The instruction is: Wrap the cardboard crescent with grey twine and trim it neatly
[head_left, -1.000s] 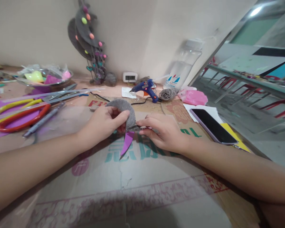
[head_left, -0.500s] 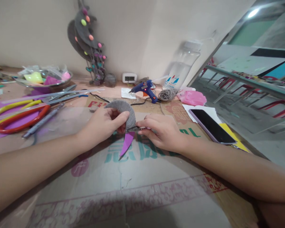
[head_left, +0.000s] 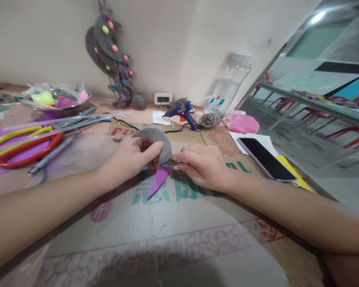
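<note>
A crescent (head_left: 162, 140) wrapped in grey yarn over most of its length hangs above the cardboard, its lower tip (head_left: 158, 182) bare purple. My left hand (head_left: 137, 155) grips the wrapped part, thumb in front and fingers curled behind. My right hand (head_left: 199, 164) is closed in a pinch at the crescent's right edge, where wrapped and bare parts meet. Between its fingertips is grey yarn, partly hidden by the fingers.
Behind the hands lie a blue glue gun (head_left: 184, 113), a grey yarn ball (head_left: 211, 119) and a water bottle (head_left: 227, 85). Red-handled scissors (head_left: 30, 151) and a pen (head_left: 52, 154) are at left, a phone (head_left: 266, 159) at right. A finished moon ornament (head_left: 107, 44) stands against the wall.
The crescent's purple tip has swung slightly to the left. Both hands keep their grip and have hardly moved.
</note>
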### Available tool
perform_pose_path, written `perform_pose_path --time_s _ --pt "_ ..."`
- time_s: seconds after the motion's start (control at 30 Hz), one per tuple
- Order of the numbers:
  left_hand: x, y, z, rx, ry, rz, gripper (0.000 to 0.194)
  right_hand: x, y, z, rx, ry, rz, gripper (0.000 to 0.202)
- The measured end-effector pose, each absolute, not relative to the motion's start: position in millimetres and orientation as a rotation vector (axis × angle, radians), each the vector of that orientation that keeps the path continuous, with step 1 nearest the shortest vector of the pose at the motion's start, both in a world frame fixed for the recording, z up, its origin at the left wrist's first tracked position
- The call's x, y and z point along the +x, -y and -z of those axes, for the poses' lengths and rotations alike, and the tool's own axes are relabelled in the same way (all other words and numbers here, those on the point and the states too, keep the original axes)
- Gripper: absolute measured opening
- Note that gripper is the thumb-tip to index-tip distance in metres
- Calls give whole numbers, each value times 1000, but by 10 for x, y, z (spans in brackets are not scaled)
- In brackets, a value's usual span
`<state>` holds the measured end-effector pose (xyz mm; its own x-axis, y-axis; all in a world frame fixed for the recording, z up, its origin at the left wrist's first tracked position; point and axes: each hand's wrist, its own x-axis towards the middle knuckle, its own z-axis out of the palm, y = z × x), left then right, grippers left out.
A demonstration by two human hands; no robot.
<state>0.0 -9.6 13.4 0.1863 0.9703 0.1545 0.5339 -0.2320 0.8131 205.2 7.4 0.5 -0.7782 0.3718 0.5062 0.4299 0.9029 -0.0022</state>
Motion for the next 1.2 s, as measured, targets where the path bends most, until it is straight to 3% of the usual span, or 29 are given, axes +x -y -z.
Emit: perform_pose_path --time_s 1.2 --pt "8 114 -156 1900 -1396 -896 35 2046 -68 -8 -605 2606 161 21"
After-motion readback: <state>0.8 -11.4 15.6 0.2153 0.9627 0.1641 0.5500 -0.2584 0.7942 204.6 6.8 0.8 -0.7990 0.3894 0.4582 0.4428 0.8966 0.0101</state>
